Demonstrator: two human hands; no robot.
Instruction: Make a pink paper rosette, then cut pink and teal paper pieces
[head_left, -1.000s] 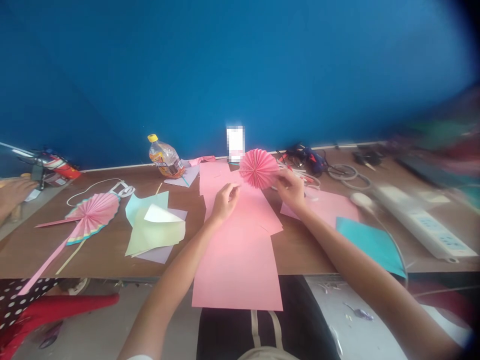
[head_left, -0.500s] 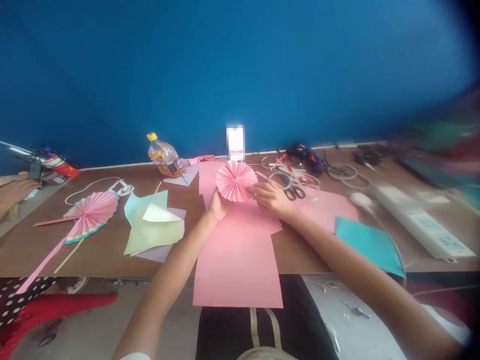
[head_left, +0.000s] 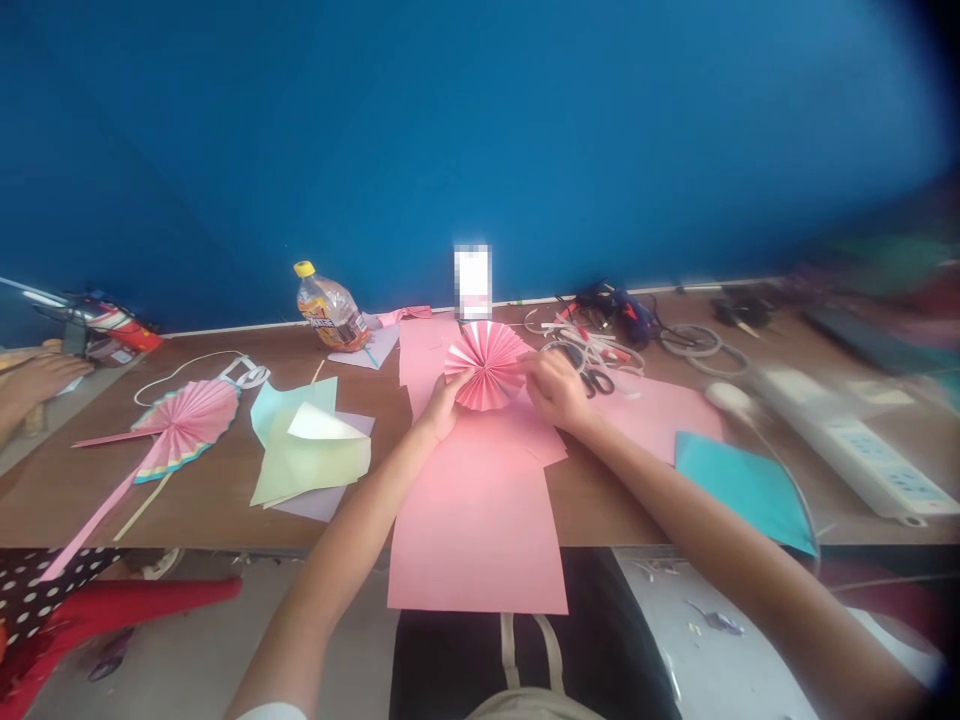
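A round pleated pink paper fan (head_left: 486, 366) is held up over the pink paper sheets (head_left: 478, 540). My left hand (head_left: 445, 405) grips its lower left edge, with the thumb lying on the front of the pleats. At the right edge, my right hand (head_left: 556, 388) is closed, its fingers curled in at the fan's rim. Just past that hand lie dark-handled scissors (head_left: 598, 382), partly hidden by other items.
Left on the table are a pink fan with blue trim (head_left: 187, 425), loose coloured sheets (head_left: 315, 460) and a bottle (head_left: 330, 312). A power strip (head_left: 862, 440), teal paper (head_left: 742, 485) and cables (head_left: 694, 342) are on the right. Another person's hand (head_left: 45, 378) is far left.
The fan has shifted slightly right and turned a little. My left thumb has come onto its front, and my right hand's fingers have curled in at the rim.
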